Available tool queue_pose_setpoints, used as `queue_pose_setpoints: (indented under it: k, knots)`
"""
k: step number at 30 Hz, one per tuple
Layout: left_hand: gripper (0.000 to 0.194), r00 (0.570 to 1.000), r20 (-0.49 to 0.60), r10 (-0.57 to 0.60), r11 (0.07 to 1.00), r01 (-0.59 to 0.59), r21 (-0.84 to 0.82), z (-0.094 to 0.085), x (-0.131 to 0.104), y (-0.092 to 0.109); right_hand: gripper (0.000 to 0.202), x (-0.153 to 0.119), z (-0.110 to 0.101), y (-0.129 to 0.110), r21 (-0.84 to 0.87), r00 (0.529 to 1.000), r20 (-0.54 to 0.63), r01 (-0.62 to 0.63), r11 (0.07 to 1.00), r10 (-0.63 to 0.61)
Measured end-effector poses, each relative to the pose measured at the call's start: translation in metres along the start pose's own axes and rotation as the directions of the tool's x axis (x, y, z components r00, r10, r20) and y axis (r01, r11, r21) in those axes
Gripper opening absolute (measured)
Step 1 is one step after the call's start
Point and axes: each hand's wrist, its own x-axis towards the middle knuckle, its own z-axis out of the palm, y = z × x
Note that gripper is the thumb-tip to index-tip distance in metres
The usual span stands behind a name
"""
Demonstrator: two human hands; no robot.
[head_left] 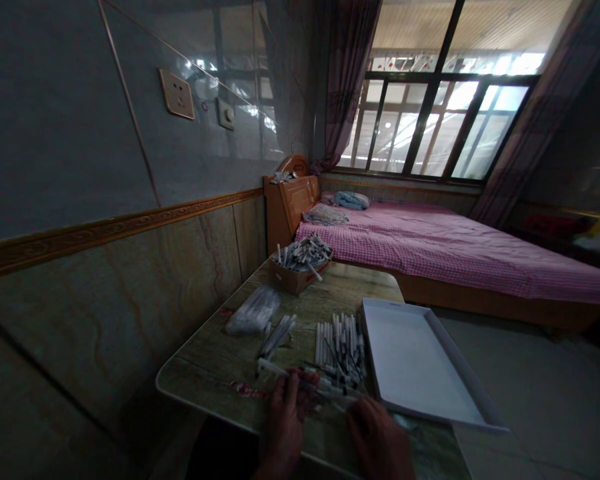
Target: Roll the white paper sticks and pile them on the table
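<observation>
Near the front edge of the small table, my left hand (287, 410) is closed around a slim pen (273, 367), its pale end pointing out to the left. My right hand (377, 433) has its fingers curled together at the tip of a thin translucent piece (343, 400); dim light and blur hide exactly what it grips. Just beyond my hands lies a row of pens (340, 340) with clear barrels and dark parts. A smaller bunch of pens (277, 337) rests to the left, beside a clear plastic bag (255, 310).
A cardboard box (293, 280) heaped with pen parts stands at the table's far end. A shallow white tray (425, 353) lies on the right, overhanging the table edge (180, 390). Beyond are a bed (405, 233) with a pink checked cover and, at left, a tiled wall (130, 300).
</observation>
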Motion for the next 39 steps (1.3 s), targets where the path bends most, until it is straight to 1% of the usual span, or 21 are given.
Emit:
queue_pose_setpoints:
  k: [3, 4, 7, 10, 12, 16, 20, 25, 27, 30, 33, 36, 38, 39]
  knots:
    - [0.04, 0.999, -0.022, 0.025, 1.0, -0.025, -0.019, -0.002, 0.002, 0.0, 0.031, -0.019, -0.013, 0.019, -0.003, 0.998, -0.026, -0.058, 0.998, 0.058]
    - [0.038, 0.999, -0.025, 0.034, 0.999, -0.035, -0.02, -0.003, 0.002, -0.001, 0.035, -0.024, -0.015, 0.024, -0.009, 0.994, -0.057, -0.094, 0.996, 0.094]
    - [0.035, 0.999, -0.02, 0.036, 0.999, -0.036, -0.027, -0.005, 0.004, -0.003, 0.04, -0.031, -0.009, 0.028, -0.054, 0.972, -0.134, -0.202, 0.978, 0.193]
    - [0.036, 1.0, -0.004, 0.025, 0.999, -0.025, -0.034, -0.006, 0.003, -0.003, 0.033, -0.023, 0.005, 0.02, -0.128, 0.962, -0.137, -0.253, 0.959, 0.235]
    - [0.037, 1.0, 0.02, 0.015, 0.999, -0.014, -0.029, -0.006, 0.001, -0.002, 0.029, -0.012, 0.016, 0.011, -0.172, 0.965, -0.133, -0.247, 0.954, 0.226]
    - [0.039, 0.998, 0.057, -0.027, 0.999, 0.026, 0.018, -0.005, -0.003, 0.001, 0.025, 0.011, 0.032, -0.006, -0.236, 0.964, -0.166, -0.244, 0.941, 0.208]
    - [0.043, 0.995, 0.091, -0.04, 0.997, 0.034, 0.068, -0.005, -0.003, 0.002, 0.022, 0.023, 0.039, -0.015, -0.274, 0.951, -0.223, -0.274, 0.922, 0.216]
    - [0.048, 0.99, 0.113, -0.088, 0.993, 0.077, 0.093, -0.005, -0.003, 0.0, 0.023, 0.021, 0.038, -0.013, -0.284, 0.956, -0.206, -0.264, 0.922, 0.21]
    - [0.047, 0.988, 0.128, -0.081, 0.99, 0.066, 0.122, -0.004, -0.004, 0.0, 0.025, 0.017, 0.036, -0.009, -0.241, 0.96, -0.198, -0.244, 0.939, 0.198]
    - [0.044, 0.983, 0.181, -0.035, 0.978, -0.004, 0.21, 0.0, -0.006, 0.003, 0.031, 0.014, 0.033, -0.006, -0.128, 0.961, -0.204, -0.217, 0.968, 0.188]
    - [0.043, 0.971, 0.237, 0.026, 0.93, -0.11, 0.351, 0.002, -0.007, 0.003, 0.038, 0.017, 0.03, -0.011, 0.069, 0.948, -0.186, -0.248, 0.966, 0.257]
    - [0.038, 0.959, 0.273, 0.077, 0.828, -0.214, 0.519, 0.001, -0.007, -0.004, 0.042, 0.028, 0.028, -0.025, 0.346, 0.932, -0.124, -0.281, 0.895, 0.341]
    - [0.031, 0.962, 0.253, 0.104, 0.778, -0.237, 0.582, -0.003, -0.006, -0.012, 0.039, 0.038, 0.025, -0.036, 0.484, 0.927, -0.076, -0.288, 0.826, 0.368]
    - [0.028, 0.967, 0.223, 0.124, 0.768, -0.236, 0.595, -0.005, -0.005, -0.016, 0.037, 0.044, 0.024, -0.041, 0.517, 0.924, -0.059, -0.296, 0.803, 0.378]
